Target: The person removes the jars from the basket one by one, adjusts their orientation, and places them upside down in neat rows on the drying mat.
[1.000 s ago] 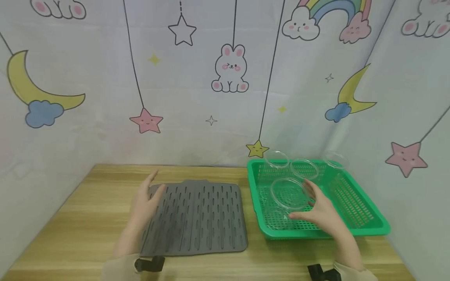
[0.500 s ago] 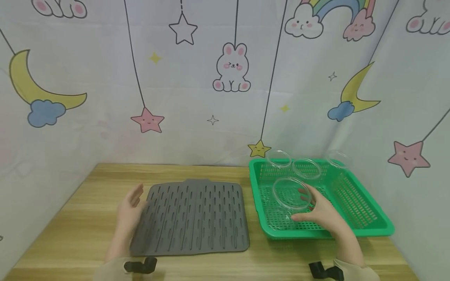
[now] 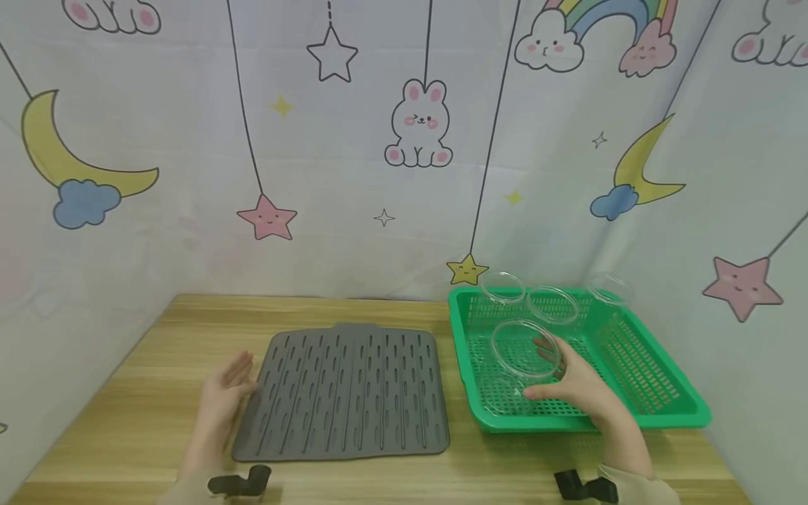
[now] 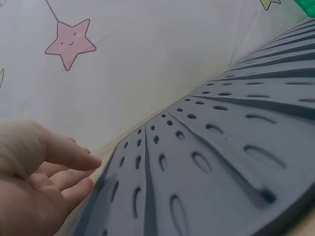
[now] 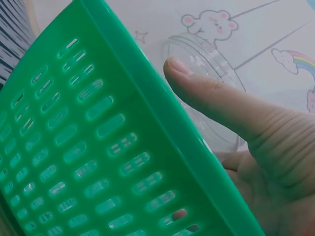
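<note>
A clear round container [image 3: 525, 348] stands in the near left part of the green basket [image 3: 536, 423], its rim uppermost. My right hand [image 3: 577, 382] grips its right side, thumb towards me and fingers on the far side. In the right wrist view the thumb of that hand [image 5: 266, 132] lies against the clear container [image 5: 216, 105], beyond the basket wall. My left hand [image 3: 217, 396] is beside the left edge of the grey slotted mat [image 3: 347, 393], holding nothing; its fingers are loosely bent in the left wrist view, near the mat [image 4: 197, 162].
Other clear round containers [image 3: 553, 305] stand along the back of the basket, with one at its back right corner [image 3: 609, 288]. The wooden table [image 3: 158, 351] ends at a patterned cloth backdrop [image 3: 341, 259].
My left hand has moved left and towards me, from over the mat's left edge to beside it. My right hand has stayed at the clear container, with little change.
</note>
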Motion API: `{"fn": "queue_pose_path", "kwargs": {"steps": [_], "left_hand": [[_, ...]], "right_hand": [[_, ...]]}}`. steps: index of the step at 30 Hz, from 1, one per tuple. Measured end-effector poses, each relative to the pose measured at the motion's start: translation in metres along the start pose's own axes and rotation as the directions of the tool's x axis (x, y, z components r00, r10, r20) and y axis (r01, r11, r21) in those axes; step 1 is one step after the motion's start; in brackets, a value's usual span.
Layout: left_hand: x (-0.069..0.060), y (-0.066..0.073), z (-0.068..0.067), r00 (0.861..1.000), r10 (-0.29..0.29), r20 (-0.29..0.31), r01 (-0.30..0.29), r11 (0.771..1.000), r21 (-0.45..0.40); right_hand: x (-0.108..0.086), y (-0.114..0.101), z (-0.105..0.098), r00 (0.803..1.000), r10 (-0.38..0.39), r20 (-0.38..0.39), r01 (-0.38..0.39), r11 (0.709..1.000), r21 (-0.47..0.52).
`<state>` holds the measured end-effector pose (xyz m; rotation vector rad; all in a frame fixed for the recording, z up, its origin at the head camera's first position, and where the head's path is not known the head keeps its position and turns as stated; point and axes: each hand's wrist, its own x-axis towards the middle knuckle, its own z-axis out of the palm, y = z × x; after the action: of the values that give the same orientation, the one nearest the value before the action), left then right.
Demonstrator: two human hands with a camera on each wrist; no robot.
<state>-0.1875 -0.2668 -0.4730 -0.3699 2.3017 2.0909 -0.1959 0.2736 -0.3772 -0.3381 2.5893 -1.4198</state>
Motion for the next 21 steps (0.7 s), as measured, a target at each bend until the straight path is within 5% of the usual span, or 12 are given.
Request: {"fn": "queue_pose_path", "kwargs": {"steps": [8,21], "left_hand": [[0.006,-0.008,-0.001,0.999,-0.01,0.034,0.014,0.994,-0.105],[0.005,-0.013,0.0,0.997,-0.003,0.076,0.014,0.989,-0.147]], "right_hand": [[0.001,0.004,0.0,0.999,-0.013,0.031,0.013,1.0,0.004],[0.006,0.006,0.001,0.998,-0.029,0.057,0.027,0.999,0.033]]}}
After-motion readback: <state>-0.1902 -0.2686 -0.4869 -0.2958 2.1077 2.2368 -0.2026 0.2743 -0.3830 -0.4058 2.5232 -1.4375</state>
